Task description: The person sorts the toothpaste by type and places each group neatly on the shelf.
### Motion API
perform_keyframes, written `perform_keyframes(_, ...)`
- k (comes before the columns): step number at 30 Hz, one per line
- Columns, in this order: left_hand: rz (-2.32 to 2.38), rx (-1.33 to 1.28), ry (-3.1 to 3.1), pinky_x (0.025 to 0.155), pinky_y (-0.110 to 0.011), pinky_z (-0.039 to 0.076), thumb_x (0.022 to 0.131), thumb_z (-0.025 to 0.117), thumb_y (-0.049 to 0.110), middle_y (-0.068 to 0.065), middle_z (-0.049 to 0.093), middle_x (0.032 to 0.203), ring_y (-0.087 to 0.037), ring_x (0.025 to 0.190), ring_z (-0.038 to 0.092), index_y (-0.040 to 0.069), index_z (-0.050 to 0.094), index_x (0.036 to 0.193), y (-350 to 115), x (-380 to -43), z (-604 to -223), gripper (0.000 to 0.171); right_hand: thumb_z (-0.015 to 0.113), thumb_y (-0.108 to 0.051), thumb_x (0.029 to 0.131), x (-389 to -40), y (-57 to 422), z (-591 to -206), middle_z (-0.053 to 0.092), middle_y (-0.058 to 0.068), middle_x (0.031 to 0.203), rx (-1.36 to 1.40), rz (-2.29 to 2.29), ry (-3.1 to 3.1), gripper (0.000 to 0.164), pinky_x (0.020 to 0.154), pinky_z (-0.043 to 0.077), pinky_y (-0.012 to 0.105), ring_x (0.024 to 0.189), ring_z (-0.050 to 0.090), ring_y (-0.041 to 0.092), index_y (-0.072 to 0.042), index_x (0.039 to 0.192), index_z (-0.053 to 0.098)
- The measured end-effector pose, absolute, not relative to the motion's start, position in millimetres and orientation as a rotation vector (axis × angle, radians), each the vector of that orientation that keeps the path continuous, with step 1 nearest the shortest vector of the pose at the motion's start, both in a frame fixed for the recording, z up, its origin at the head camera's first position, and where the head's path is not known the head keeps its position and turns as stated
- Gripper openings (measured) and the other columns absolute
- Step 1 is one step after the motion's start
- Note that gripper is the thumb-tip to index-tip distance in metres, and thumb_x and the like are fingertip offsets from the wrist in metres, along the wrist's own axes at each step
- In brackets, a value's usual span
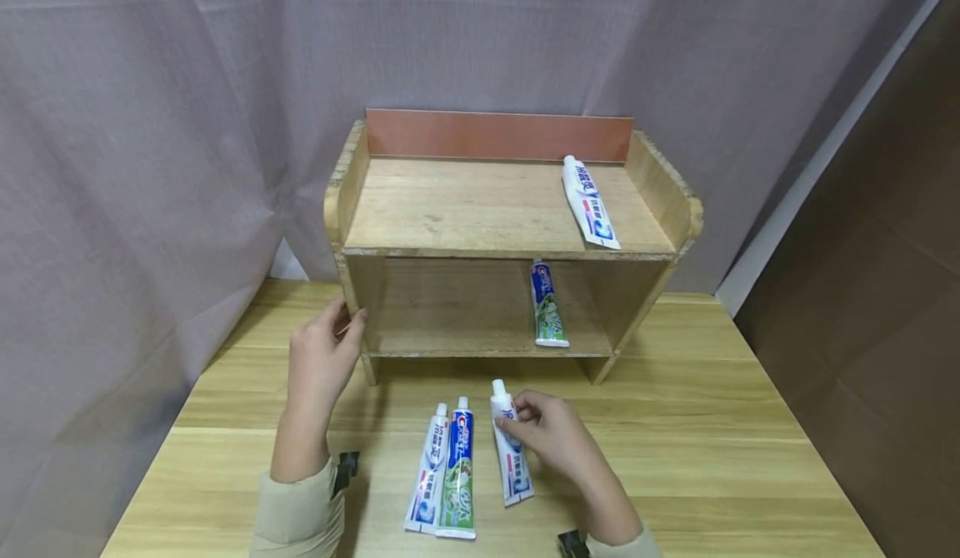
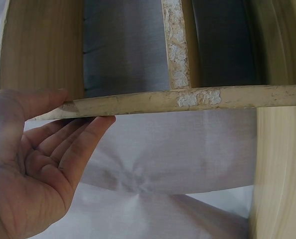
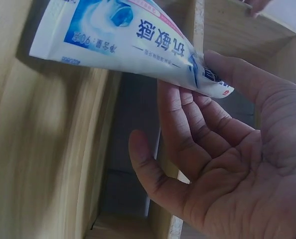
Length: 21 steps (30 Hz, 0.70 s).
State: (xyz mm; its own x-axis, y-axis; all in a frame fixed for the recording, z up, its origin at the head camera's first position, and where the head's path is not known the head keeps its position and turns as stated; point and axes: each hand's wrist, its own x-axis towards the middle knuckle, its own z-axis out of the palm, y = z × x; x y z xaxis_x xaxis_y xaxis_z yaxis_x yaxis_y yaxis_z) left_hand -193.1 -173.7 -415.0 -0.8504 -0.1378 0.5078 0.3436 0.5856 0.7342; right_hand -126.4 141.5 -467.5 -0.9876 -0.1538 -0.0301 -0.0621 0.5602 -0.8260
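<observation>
My right hand pinches a white and blue toothpaste tube near its cap end, in front of the shelf. In the right wrist view the thumb and fingers grip that tube from both sides, its crimped end pointing away from the palm. My left hand holds the left side panel of the wooden shelf. The left wrist view shows the thumb on one face of the panel and the fingers on the other. On the table left of the held tube lie another white tube and a blue-green tube, side by side.
A white tube lies on the upper board at the right. One blue-green tube lies on the lower board, right of its middle. The shelf stands at the back of the wooden table, before a grey curtain.
</observation>
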Motion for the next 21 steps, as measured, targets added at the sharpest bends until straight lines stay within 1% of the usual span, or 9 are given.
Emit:
perform_keyframes(15, -1.226, -0.157, -2.289, 0.08, -0.034, 0.063, 0.098, 0.067, 0.015, -0.023, 0.071, 0.113, -0.035, 0.102, 0.072, 0.0, 0.068, 0.123, -173.5, -193.1, -415.3, 0.03, 0.081, -0.022, 0.085, -125.3, 143.7, -468.8, 0.067, 0.002, 0.084, -0.182, -1.438, 2.678, 0.024, 0.063, 0.059, 0.021, 0.073, 0.063, 0.014, -0.005, 0.097, 0.07)
perform_keyframes(21, -1.229, -0.156, -2.292, 0.081, -0.034, 0.063, 0.098, 0.066, 0.015, -0.023, 0.071, 0.114, -0.035, 0.102, 0.071, 0.0, 0.067, 0.124, -173.3, -193.4, -415.0, 0.03, 0.081, -0.023, 0.086, -127.2, 145.4, -468.3, 0.067, 0.0, 0.084, -0.172, -1.386, 2.72, 0.022, 0.064, 0.059, 0.022, 0.074, 0.063, 0.014, -0.007, 0.097, 0.07)
